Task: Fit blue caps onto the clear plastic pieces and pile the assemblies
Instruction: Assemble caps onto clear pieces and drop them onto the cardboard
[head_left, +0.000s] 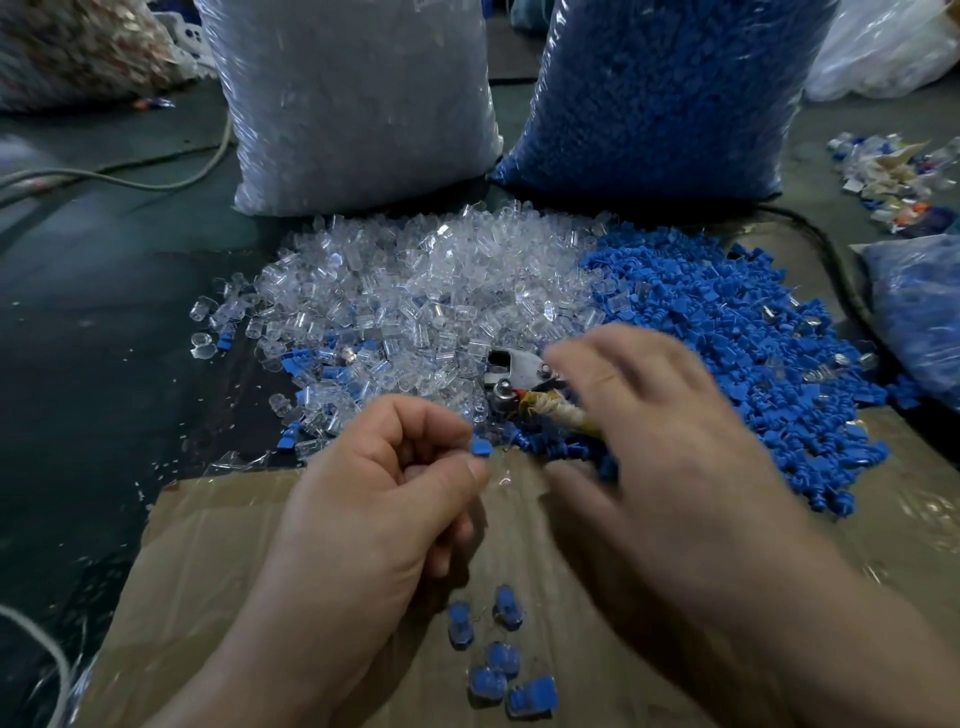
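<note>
I see my left hand (395, 483) pinching one blue cap (480, 447) over the cardboard (218, 525), my right hand (649, 415) blurred, fingers spread, at the blue pile (737, 322), capped pieces (503, 657) lying between my wrists.

Left hand (384, 483): forearm enters from below; fingers (415, 418) curled, thumb and forefinger pinching a blue cap (480, 447) at their tips.
Right hand (660, 441): just right of the blue cap, back uppermost, fingers straight and spread, blurred.
</note>
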